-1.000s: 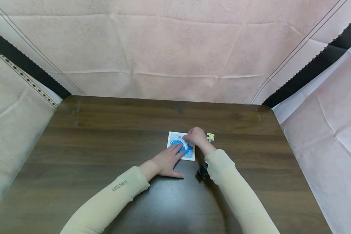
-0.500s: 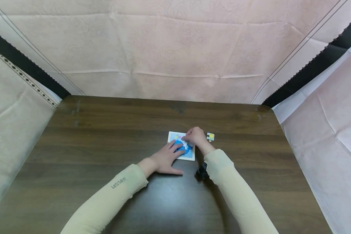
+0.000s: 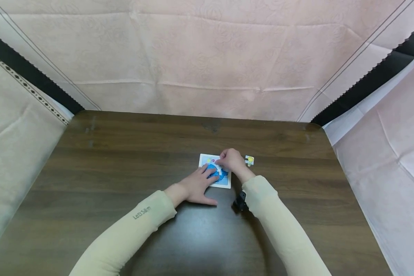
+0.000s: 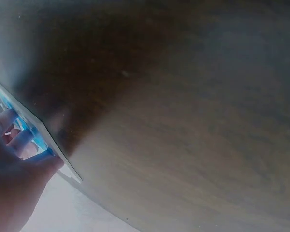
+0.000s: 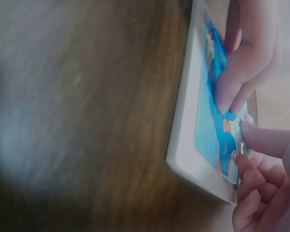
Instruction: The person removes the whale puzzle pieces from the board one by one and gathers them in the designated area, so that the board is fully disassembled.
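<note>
A square jigsaw puzzle board with a white border and a blue whale picture lies mid-table. My left hand spreads over its near left part, fingertips resting on the blue picture. In the left wrist view those fingers reach over the board's edge. At the board's far right part is my right hand, its thumb and fingertips pinching a small pale jigsaw piece close over the picture. Part of that piece is hidden by the fingers. Just right of this hand lies a loose jigsaw piece with a yellow sun.
The brown wood-grain table extends around the board on all sides. A pale patterned cloth stands behind its far edge, with more cloth at both sides. A black wrist camera hangs under the right sleeve.
My left hand has slid slightly forward and left on the board. The right hand stays at nearly the same spot, still pinching. The head view has shifted slightly.
</note>
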The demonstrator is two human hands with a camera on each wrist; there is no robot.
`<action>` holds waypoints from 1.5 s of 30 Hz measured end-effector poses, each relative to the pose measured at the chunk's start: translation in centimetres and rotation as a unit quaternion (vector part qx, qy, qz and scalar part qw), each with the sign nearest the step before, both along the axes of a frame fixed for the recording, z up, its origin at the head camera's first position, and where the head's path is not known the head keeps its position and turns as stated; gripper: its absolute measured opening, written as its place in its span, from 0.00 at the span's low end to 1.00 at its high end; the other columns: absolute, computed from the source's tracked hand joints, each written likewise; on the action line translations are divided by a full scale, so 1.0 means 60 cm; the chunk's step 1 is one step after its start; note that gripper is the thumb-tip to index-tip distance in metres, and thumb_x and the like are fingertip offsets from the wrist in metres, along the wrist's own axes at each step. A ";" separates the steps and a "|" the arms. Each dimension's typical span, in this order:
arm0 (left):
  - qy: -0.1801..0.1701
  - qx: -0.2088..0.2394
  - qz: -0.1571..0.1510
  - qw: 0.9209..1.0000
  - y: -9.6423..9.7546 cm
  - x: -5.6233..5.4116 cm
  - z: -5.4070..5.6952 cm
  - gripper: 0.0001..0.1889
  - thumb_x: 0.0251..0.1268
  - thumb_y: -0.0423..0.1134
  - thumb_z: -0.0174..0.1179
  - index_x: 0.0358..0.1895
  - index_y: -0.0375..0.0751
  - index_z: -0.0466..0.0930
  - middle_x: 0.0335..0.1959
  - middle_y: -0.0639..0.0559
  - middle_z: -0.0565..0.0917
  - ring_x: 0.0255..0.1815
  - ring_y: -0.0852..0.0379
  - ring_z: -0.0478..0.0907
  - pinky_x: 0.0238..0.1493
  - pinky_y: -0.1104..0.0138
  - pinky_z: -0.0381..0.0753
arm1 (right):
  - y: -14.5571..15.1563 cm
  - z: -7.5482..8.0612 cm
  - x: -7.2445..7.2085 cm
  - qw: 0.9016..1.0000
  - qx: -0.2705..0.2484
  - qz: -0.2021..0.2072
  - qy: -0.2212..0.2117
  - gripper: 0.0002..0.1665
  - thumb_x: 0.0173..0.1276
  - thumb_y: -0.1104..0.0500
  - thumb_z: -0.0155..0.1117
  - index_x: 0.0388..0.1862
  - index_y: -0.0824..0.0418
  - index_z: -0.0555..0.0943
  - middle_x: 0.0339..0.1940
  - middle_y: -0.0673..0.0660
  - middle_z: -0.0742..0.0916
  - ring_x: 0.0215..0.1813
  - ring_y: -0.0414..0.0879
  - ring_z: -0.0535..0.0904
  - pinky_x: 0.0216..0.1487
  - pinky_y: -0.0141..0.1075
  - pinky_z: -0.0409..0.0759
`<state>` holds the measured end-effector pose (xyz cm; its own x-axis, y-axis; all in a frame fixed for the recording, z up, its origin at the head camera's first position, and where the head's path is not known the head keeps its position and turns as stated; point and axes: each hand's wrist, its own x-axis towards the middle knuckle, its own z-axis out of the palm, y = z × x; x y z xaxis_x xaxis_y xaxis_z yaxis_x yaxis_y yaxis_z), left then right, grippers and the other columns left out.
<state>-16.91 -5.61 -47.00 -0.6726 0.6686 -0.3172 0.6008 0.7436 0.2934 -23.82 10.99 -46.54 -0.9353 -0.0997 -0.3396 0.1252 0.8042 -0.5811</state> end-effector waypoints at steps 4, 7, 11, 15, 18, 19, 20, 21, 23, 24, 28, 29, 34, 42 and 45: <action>0.007 0.002 -0.004 1.000 0.001 -0.001 -0.001 0.46 0.54 0.71 0.51 0.72 0.49 0.57 0.75 0.46 0.53 0.76 0.39 0.41 0.73 0.50 0.48 | 0.002 0.001 0.002 0.999 0.011 0.020 0.024 0.14 0.61 0.52 0.67 0.25 0.60 0.78 0.20 0.53 0.77 0.25 0.45 0.74 0.25 0.31 0.68; 0.007 0.001 -0.007 1.000 0.001 -0.002 -0.002 0.46 0.54 0.72 0.51 0.72 0.50 0.56 0.75 0.46 0.53 0.76 0.39 0.41 0.73 0.50 0.48 | 0.004 0.001 0.003 0.997 0.023 0.046 0.050 0.13 0.61 0.52 0.66 0.25 0.59 0.77 0.19 0.53 0.77 0.25 0.46 0.73 0.26 0.31 0.67; 0.007 -0.001 -0.007 1.000 0.001 -0.004 -0.002 0.45 0.54 0.72 0.51 0.72 0.51 0.56 0.75 0.46 0.52 0.76 0.40 0.42 0.73 0.50 0.48 | 0.007 -0.001 0.003 0.994 0.035 0.078 0.073 0.12 0.62 0.53 0.66 0.25 0.59 0.77 0.19 0.53 0.77 0.25 0.46 0.73 0.26 0.31 0.67; 0.013 -0.006 -0.010 1.000 0.002 -0.005 -0.005 0.45 0.54 0.72 0.51 0.72 0.51 0.56 0.75 0.46 0.52 0.76 0.41 0.43 0.74 0.51 0.48 | 0.012 -0.002 0.002 0.994 0.024 0.087 0.066 0.12 0.61 0.52 0.66 0.26 0.59 0.78 0.22 0.53 0.78 0.27 0.46 0.73 0.27 0.32 0.67; 0.015 -0.007 -0.012 1.000 0.001 -0.005 -0.007 0.45 0.54 0.72 0.51 0.72 0.51 0.56 0.75 0.47 0.52 0.76 0.41 0.43 0.74 0.52 0.48 | 0.015 -0.004 -0.001 0.995 0.007 0.083 0.056 0.12 0.61 0.52 0.66 0.27 0.59 0.79 0.24 0.54 0.79 0.30 0.47 0.73 0.30 0.33 0.68; 0.015 -0.006 -0.012 1.000 0.001 -0.005 -0.006 0.45 0.54 0.72 0.51 0.72 0.51 0.56 0.75 0.47 0.52 0.76 0.41 0.43 0.74 0.52 0.48 | 0.016 -0.004 -0.001 0.995 0.001 0.082 0.052 0.12 0.61 0.52 0.66 0.27 0.59 0.79 0.25 0.54 0.79 0.31 0.47 0.73 0.31 0.33 0.68; 0.014 -0.003 -0.013 1.000 0.001 -0.005 -0.006 0.45 0.54 0.72 0.51 0.72 0.51 0.57 0.75 0.46 0.52 0.76 0.40 0.43 0.74 0.52 0.48 | 0.017 -0.005 -0.002 0.995 -0.001 0.082 0.050 0.11 0.61 0.52 0.67 0.29 0.59 0.80 0.26 0.54 0.80 0.32 0.47 0.73 0.32 0.33 0.69; 0.014 -0.001 -0.013 1.000 0.001 -0.005 -0.005 0.45 0.54 0.71 0.51 0.72 0.51 0.57 0.75 0.46 0.53 0.76 0.40 0.43 0.74 0.51 0.49 | 0.017 -0.005 -0.003 0.995 -0.005 0.083 0.048 0.11 0.61 0.52 0.66 0.30 0.60 0.80 0.27 0.55 0.80 0.33 0.48 0.74 0.33 0.33 0.70; 0.014 0.000 -0.012 1.000 0.000 -0.005 -0.003 0.45 0.54 0.71 0.51 0.72 0.51 0.58 0.75 0.46 0.53 0.76 0.40 0.44 0.74 0.51 0.49 | 0.018 -0.004 -0.004 0.995 -0.010 0.090 0.045 0.11 0.62 0.52 0.65 0.32 0.60 0.82 0.29 0.55 0.82 0.34 0.48 0.74 0.35 0.34 0.71; 0.014 0.000 -0.011 1.000 0.000 -0.005 -0.003 0.44 0.54 0.71 0.51 0.72 0.51 0.58 0.75 0.46 0.53 0.76 0.40 0.44 0.74 0.51 0.49 | 0.018 -0.004 -0.005 0.995 -0.012 0.093 0.045 0.11 0.62 0.53 0.65 0.33 0.60 0.82 0.30 0.56 0.82 0.34 0.48 0.74 0.36 0.34 0.72; 0.013 -0.003 -0.010 1.000 0.000 -0.005 -0.002 0.45 0.54 0.72 0.51 0.72 0.51 0.57 0.75 0.46 0.53 0.76 0.41 0.44 0.74 0.51 0.49 | 0.019 -0.003 -0.008 0.993 -0.019 0.108 0.044 0.10 0.64 0.53 0.63 0.33 0.59 0.83 0.31 0.55 0.83 0.35 0.47 0.75 0.37 0.34 0.72; 0.012 -0.003 -0.009 1.000 0.000 -0.005 -0.002 0.45 0.54 0.72 0.51 0.72 0.51 0.57 0.75 0.46 0.53 0.76 0.40 0.44 0.74 0.51 0.49 | 0.019 -0.003 -0.008 0.992 -0.019 0.113 0.045 0.10 0.64 0.53 0.63 0.32 0.59 0.83 0.30 0.55 0.83 0.34 0.47 0.75 0.37 0.34 0.72; 0.008 -0.002 -0.008 1.000 -0.001 -0.004 0.001 0.45 0.54 0.71 0.51 0.72 0.50 0.57 0.75 0.46 0.52 0.76 0.40 0.43 0.73 0.51 0.49 | 0.017 0.007 -0.009 0.987 -0.008 0.151 0.050 0.10 0.64 0.54 0.63 0.27 0.59 0.82 0.24 0.53 0.81 0.30 0.45 0.75 0.34 0.32 0.71; 0.009 -0.004 -0.005 1.000 0.000 -0.004 0.002 0.45 0.54 0.71 0.51 0.72 0.50 0.57 0.75 0.46 0.52 0.76 0.40 0.42 0.73 0.50 0.49 | 0.019 0.008 -0.012 0.986 -0.025 0.160 0.045 0.11 0.64 0.56 0.63 0.24 0.60 0.80 0.25 0.53 0.81 0.31 0.45 0.74 0.35 0.33 0.71; 0.007 0.002 -0.004 1.000 0.001 -0.002 0.002 0.45 0.54 0.71 0.52 0.72 0.50 0.58 0.75 0.46 0.53 0.76 0.39 0.43 0.73 0.49 0.49 | 0.020 0.002 -0.013 0.990 -0.041 0.128 0.033 0.12 0.64 0.56 0.62 0.24 0.60 0.80 0.26 0.54 0.81 0.32 0.46 0.74 0.36 0.33 0.70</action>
